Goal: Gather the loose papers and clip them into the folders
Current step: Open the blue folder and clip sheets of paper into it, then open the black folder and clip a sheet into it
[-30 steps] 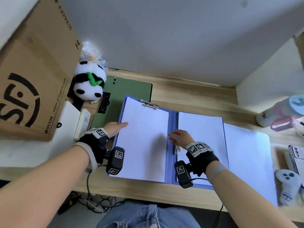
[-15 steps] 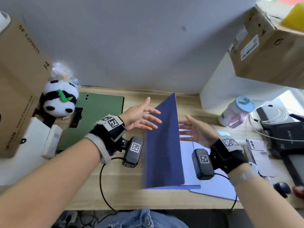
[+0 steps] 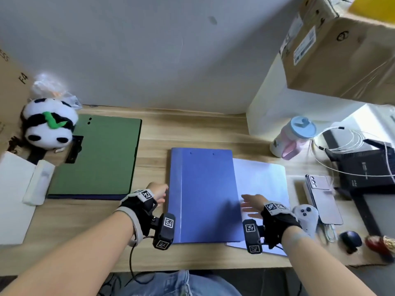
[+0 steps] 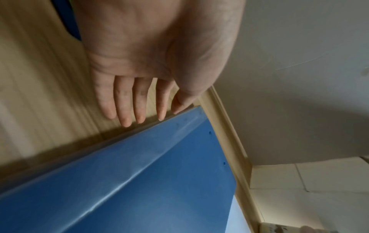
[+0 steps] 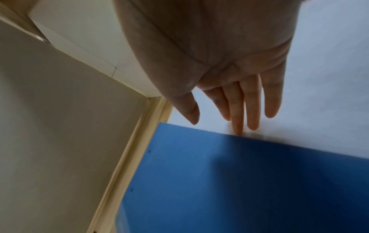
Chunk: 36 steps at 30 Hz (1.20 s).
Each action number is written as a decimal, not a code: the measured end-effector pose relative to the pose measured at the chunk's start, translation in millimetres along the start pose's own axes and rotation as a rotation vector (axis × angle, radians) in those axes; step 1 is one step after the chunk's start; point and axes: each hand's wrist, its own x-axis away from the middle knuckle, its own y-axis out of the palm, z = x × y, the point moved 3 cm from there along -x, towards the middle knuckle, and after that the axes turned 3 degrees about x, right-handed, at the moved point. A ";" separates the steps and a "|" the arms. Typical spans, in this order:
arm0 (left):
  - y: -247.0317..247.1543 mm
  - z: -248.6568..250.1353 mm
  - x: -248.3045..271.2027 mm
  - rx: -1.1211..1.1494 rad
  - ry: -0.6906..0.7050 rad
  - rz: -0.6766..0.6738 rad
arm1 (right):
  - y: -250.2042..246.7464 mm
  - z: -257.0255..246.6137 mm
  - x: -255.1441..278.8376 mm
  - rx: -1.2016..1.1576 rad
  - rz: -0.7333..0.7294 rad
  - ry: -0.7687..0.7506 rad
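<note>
A closed blue folder (image 3: 205,195) lies flat in the middle of the wooden desk (image 3: 154,142). It partly covers loose white papers (image 3: 263,180) that stick out on its right side. My left hand (image 3: 159,193) sits at the folder's left spine edge (image 4: 139,157), fingers (image 4: 125,110) straight and close to it. My right hand (image 3: 251,205) hovers flat over the white papers (image 5: 319,78) at the folder's right edge (image 5: 239,173), with straight fingers (image 5: 251,107). A closed green folder (image 3: 100,157) lies at the back left.
A panda plush (image 3: 49,122) and cardboard box (image 3: 10,86) stand at the left. At the right are a blue-lidded bottle (image 3: 292,135), a phone (image 3: 322,197), a white controller (image 3: 305,218), a black router with cables (image 3: 367,169) and a big cardboard box (image 3: 342,45) above.
The blue folder lay open with papers a second ago. Its left cover swung over upright, and now lies shut. Both hands dropped to the folder's side edges.
</note>
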 end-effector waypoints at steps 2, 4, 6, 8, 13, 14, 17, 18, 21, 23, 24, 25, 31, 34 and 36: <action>4.5 -6.7 -2.6 -0.028 -0.041 -0.014 | 7.1 0.2 -8.5 0.015 0.010 -0.010; 7.1 -11.2 -7.5 -0.080 -0.055 -0.010 | 12.4 -3.1 -11.1 0.025 0.001 -0.001; 6.9 -12.7 -9.6 -0.133 -0.062 0.009 | 16.4 -7.9 -12.6 0.052 -0.015 0.002; 4.5 -14.5 -10.0 -0.132 -0.095 -0.031 | 21.4 -16.6 -15.6 0.103 -0.028 -0.019; -15.9 -3.8 -29.3 0.061 -0.085 -0.087 | 31.7 -55.0 -33.5 0.110 -0.019 -0.201; -21.5 5.1 -34.8 0.091 -0.044 -0.054 | 34.2 -66.0 -33.5 0.076 -0.015 -0.223; -32.2 37.5 -45.6 0.150 0.067 0.011 | 43.9 -98.5 -31.5 -0.029 0.020 -0.292; -34.6 48.7 -48.5 0.159 0.104 0.027 | 46.4 -108.9 -31.2 -0.042 0.046 -0.316; -40.0 73.3 -62.1 0.152 0.205 0.098 | 55.9 -135.8 -36.4 -0.058 0.103 -0.332; -39.7 78.4 -66.3 0.143 0.233 0.106 | 59.8 -146.6 -43.0 -0.058 0.137 -0.322; -39.0 79.1 -68.5 0.147 0.244 0.103 | 61.9 -151.6 -47.2 -0.050 0.147 -0.316; -37.9 79.4 -69.4 0.156 0.247 0.092 | 63.8 -155.3 -49.8 -0.043 0.153 -0.314; -38.8 82.5 -71.2 0.157 0.282 0.097 | 69.7 -162.3 -57.5 -0.045 0.209 -0.304; -55.4 72.9 -74.6 0.146 0.309 0.200 | 69.6 -162.6 -52.3 -0.062 0.361 -0.408; -72.7 61.6 -75.1 0.130 0.310 0.281 | 76.3 -164.8 -44.7 -0.079 0.394 -0.493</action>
